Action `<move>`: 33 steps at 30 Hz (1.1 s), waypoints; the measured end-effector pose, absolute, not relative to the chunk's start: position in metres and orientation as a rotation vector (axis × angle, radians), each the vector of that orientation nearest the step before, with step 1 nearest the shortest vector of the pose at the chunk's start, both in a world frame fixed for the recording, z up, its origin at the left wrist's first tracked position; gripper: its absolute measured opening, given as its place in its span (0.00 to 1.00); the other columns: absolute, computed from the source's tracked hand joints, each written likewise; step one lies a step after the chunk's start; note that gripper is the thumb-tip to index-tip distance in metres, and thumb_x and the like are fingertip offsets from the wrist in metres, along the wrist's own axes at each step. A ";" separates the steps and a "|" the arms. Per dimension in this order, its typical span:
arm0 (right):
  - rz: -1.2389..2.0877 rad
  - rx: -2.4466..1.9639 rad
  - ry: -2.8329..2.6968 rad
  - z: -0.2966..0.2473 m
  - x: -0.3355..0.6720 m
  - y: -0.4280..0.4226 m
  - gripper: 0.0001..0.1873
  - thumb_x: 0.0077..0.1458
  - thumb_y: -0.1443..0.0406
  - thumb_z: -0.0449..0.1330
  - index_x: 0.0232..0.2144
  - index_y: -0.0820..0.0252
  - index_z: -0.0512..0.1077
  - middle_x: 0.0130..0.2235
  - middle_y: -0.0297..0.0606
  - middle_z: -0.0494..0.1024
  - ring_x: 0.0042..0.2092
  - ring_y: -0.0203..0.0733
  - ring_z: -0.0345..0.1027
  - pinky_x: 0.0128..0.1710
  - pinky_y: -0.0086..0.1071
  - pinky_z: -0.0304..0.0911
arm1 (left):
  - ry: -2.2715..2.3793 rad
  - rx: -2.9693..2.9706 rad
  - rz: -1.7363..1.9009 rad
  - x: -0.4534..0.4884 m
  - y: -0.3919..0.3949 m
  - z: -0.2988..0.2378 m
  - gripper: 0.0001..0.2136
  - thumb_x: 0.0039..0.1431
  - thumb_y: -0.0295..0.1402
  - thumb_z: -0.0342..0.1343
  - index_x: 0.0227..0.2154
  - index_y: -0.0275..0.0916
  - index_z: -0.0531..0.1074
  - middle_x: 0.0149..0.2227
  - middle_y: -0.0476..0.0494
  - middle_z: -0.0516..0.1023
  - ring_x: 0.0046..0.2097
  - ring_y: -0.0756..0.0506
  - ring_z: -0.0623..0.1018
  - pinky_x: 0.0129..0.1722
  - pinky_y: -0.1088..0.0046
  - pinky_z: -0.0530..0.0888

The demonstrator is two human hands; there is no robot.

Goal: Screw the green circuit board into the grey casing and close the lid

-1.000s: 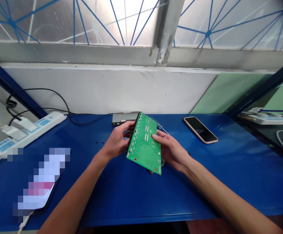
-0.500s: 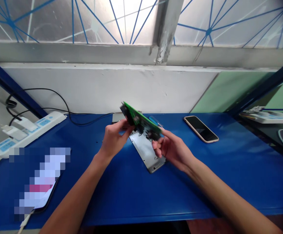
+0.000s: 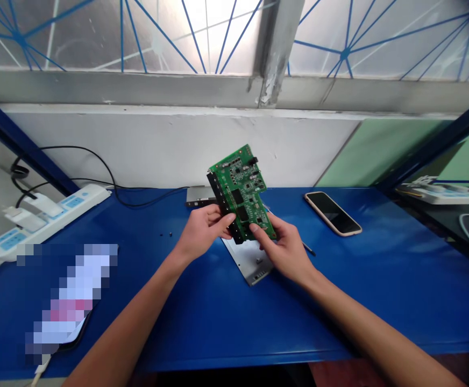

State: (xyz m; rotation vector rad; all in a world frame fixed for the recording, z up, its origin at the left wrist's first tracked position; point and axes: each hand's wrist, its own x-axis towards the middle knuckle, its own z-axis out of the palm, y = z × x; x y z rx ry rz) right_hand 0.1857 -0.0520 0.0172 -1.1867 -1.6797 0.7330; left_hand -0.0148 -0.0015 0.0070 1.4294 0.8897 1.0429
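A green circuit board (image 3: 240,188) is held above a metal plate (image 3: 247,263), long axis tilted away from the person, clasped by the left hand (image 3: 204,231) at its connector edge (image 3: 221,207) and pinched by the right hand (image 3: 278,247) at its lower corner.

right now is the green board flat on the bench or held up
Held up, tilted: the left hand and right hand grip the green circuit board above the blue bench.
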 end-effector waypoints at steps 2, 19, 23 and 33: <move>0.694 -1.170 -1.709 0.016 0.186 -0.051 0.10 0.65 0.59 0.59 0.39 0.59 0.75 0.32 0.34 0.74 0.32 0.38 0.65 0.31 0.31 0.62 | 0.882 1.437 1.014 -0.015 -0.001 0.006 0.16 0.61 0.43 0.63 0.40 0.33 0.76 0.35 0.40 0.83 0.33 0.44 0.83 0.33 0.69 0.83; 0.662 -1.193 -2.058 0.016 0.183 -0.059 0.18 0.59 0.54 0.64 0.45 0.58 0.73 0.38 0.39 0.79 0.30 0.39 0.71 0.31 0.34 0.68 | 0.866 1.548 0.699 -0.034 0.006 0.004 0.18 0.65 0.43 0.58 0.50 0.35 0.74 0.38 0.40 0.82 0.39 0.42 0.82 0.40 0.63 0.81; 0.708 -1.167 -1.969 0.018 0.182 -0.060 0.15 0.59 0.56 0.64 0.44 0.59 0.73 0.35 0.38 0.78 0.29 0.38 0.71 0.29 0.32 0.68 | 0.848 1.542 0.708 -0.031 0.005 0.004 0.16 0.65 0.42 0.59 0.47 0.34 0.74 0.39 0.39 0.82 0.40 0.41 0.82 0.40 0.62 0.81; 0.988 -1.096 -1.520 0.017 0.186 -0.052 0.12 0.64 0.56 0.60 0.42 0.58 0.74 0.35 0.35 0.77 0.33 0.38 0.70 0.34 0.32 0.66 | 0.889 1.450 0.833 -0.031 0.002 0.020 0.25 0.62 0.46 0.61 0.55 0.37 0.67 0.40 0.37 0.82 0.38 0.40 0.83 0.32 0.67 0.81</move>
